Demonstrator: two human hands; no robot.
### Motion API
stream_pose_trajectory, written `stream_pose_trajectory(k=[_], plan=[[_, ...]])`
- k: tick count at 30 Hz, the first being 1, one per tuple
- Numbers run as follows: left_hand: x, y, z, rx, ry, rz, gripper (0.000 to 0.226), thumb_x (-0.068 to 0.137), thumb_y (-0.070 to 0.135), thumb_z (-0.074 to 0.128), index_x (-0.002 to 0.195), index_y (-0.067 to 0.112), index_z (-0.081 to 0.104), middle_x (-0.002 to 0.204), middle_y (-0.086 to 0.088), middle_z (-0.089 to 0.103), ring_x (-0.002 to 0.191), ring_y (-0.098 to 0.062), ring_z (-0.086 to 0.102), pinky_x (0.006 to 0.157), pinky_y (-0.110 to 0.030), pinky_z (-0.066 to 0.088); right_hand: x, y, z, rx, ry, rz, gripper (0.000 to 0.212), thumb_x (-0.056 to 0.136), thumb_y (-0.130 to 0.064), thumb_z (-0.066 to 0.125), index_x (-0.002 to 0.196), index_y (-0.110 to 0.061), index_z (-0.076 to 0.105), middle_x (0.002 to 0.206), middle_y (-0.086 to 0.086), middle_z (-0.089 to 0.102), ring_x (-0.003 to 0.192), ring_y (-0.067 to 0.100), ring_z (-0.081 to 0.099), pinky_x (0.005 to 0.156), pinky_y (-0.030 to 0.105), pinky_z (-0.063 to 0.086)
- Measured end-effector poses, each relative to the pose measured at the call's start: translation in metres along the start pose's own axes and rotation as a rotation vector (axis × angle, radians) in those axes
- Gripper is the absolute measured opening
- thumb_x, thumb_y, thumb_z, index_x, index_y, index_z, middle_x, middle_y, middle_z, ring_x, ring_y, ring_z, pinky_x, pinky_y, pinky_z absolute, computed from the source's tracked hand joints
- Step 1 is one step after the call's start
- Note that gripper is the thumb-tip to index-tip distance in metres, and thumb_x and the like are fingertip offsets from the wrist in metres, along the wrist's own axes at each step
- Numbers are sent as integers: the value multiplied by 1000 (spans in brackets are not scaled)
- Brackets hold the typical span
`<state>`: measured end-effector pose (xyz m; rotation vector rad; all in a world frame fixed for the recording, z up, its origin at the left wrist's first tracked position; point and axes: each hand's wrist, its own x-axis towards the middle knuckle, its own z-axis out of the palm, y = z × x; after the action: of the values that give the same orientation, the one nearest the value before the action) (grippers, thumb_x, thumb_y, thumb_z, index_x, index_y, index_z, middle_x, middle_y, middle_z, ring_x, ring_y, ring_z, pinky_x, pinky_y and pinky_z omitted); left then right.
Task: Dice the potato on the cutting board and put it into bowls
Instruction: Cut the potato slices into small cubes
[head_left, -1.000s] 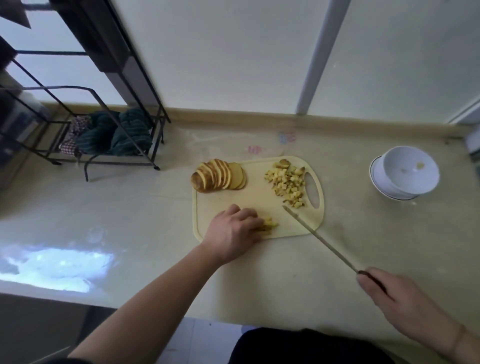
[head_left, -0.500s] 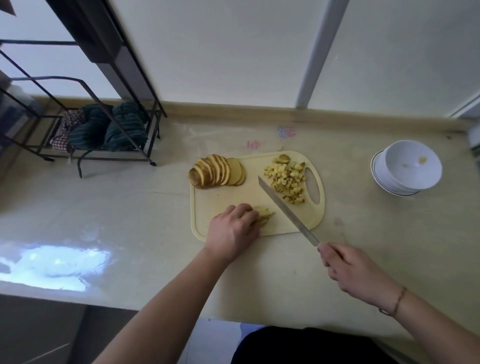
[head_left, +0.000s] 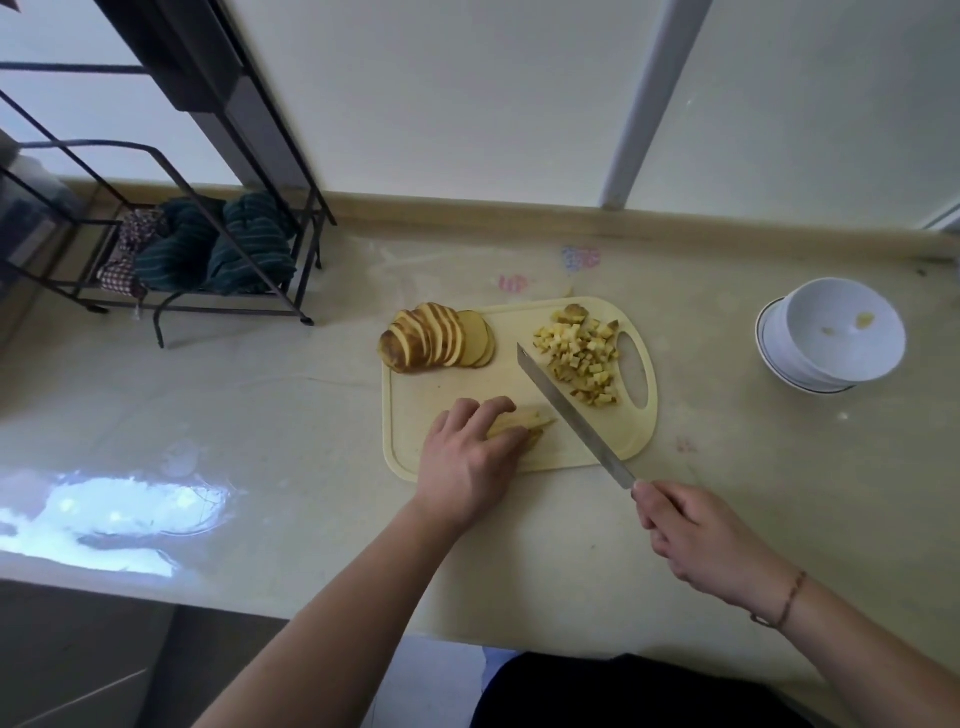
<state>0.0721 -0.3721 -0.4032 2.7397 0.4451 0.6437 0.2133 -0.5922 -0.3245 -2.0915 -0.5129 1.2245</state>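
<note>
A pale yellow cutting board (head_left: 467, 384) lies on the counter. A row of potato slices (head_left: 434, 343) sits at its far left corner, and a heap of diced potato (head_left: 582, 353) lies by the handle hole. My left hand (head_left: 470, 457) holds a small stack of potato strips (head_left: 524, 421) down on the near part of the board, fingers curled over them. My right hand (head_left: 691, 535) grips the handle of a long knife (head_left: 566, 410), whose blade lies across the board just right of the strips. Stacked white bowls (head_left: 831, 332) stand to the right, with a few potato bits inside.
A black wire rack (head_left: 171, 234) holding dark striped cloths stands at the back left of the counter. The wall and a raised ledge run along the far edge. The counter's near edge runs below my forearms.
My right hand has brought the knife from off the board's near right in over the board, up to the strips. My left hand has stayed on the strips.
</note>
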Motion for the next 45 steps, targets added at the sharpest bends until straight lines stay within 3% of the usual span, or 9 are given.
stream_pose_trajectory(k=[3,7,12,19,28,34,37,41,45], plan=[[6,12,-1,36,-59,-40,11,82,15,81,93,16,78,115,-6,68,98,-36,59,71,-41,51,0,-1,1,35,10,15,51,84,-63,42,71,-13,47,53,0,39,41,13,30,37,19,26],[21,29,-7,187,-156,-224,12,70,21,85,80,18,78,106,1,66,102,-30,52,72,-38,49,1,-2,1,18,-12,2,46,96,-50,42,73,-11,47,52,-1,38,39,11,30,36,18,27],[30,35,-11,323,-240,-156,12,64,21,85,69,17,74,93,1,63,93,-28,51,69,-36,41,0,-2,-1,10,-22,6,46,97,-51,40,73,-12,46,49,-7,37,38,9,29,37,18,27],[36,38,-16,253,-309,-256,13,73,22,82,84,19,77,98,1,65,94,-28,55,71,-37,44,0,-4,-3,28,-34,4,54,82,-66,40,73,-12,47,50,-5,37,40,10,29,38,18,27],[43,50,-9,321,-384,-207,7,75,19,77,72,17,72,85,0,59,85,-26,48,67,-36,36,2,-4,-6,27,-58,1,45,96,-50,41,74,-11,46,47,-8,35,38,6,28,37,15,26],[48,53,-13,171,-509,-308,26,93,27,60,111,13,71,124,0,55,123,-27,37,95,-37,32,1,-6,-8,45,-70,6,49,89,-58,41,74,-11,46,49,-6,34,39,8,28,37,18,26],[49,52,-26,54,-488,-302,29,93,31,63,116,15,71,132,2,57,132,-26,34,102,-38,27,1,-7,-8,66,-71,13,51,85,-60,40,74,-11,45,50,-5,34,39,8,27,36,18,25],[65,33,-38,-128,-357,-476,19,93,28,68,108,18,74,111,4,71,110,-18,58,102,-39,43,1,-7,-8,68,-83,17,51,86,-61,39,75,-12,45,53,-2,33,40,10,26,36,19,24],[87,8,-41,-191,-509,-514,21,97,18,64,115,13,75,109,-2,74,91,-13,65,84,-27,54,1,-7,-7,84,-81,24,49,90,-57,40,75,-11,45,54,-1,33,39,10,26,36,18,24]])
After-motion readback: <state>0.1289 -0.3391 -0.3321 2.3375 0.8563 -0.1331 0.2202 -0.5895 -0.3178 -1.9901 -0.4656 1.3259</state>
